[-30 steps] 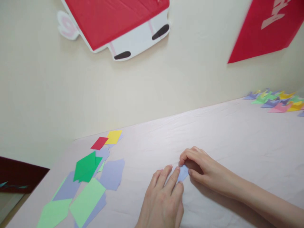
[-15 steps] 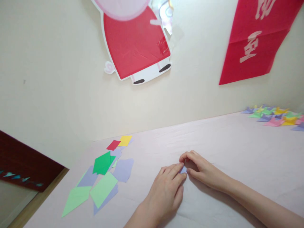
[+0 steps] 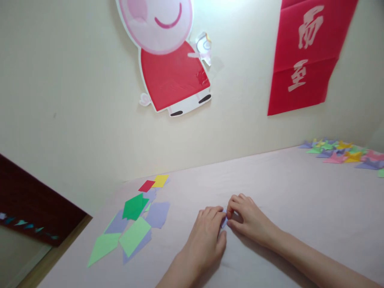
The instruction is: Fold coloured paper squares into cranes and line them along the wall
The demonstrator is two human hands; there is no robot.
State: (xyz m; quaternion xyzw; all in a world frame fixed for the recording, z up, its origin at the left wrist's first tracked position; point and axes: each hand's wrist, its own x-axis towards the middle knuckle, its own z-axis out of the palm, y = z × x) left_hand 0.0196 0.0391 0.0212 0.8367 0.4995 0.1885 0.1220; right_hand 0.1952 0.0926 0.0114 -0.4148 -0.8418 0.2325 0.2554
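Fingers of the right hand (image 3: 248,219) curl narrowly toward the thumb at a small bluish paper (image 3: 224,223) on the pale cloth (image 3: 270,176); whether they pinch it is unclear. The left hand (image 3: 206,235), fingers close together, partly covers it.

White glare blooms high on the cream painted wall (image 3: 240,120), dimming leftward! Soft shadow stretches beneath the bare right hand (image 3: 247,220) and forearm (image 3: 303,256), and small folded multicoloured papers (image 3: 352,157) near the far edge of the pale pink cloth-covered table (image 3: 255,176) look slightly blurred.
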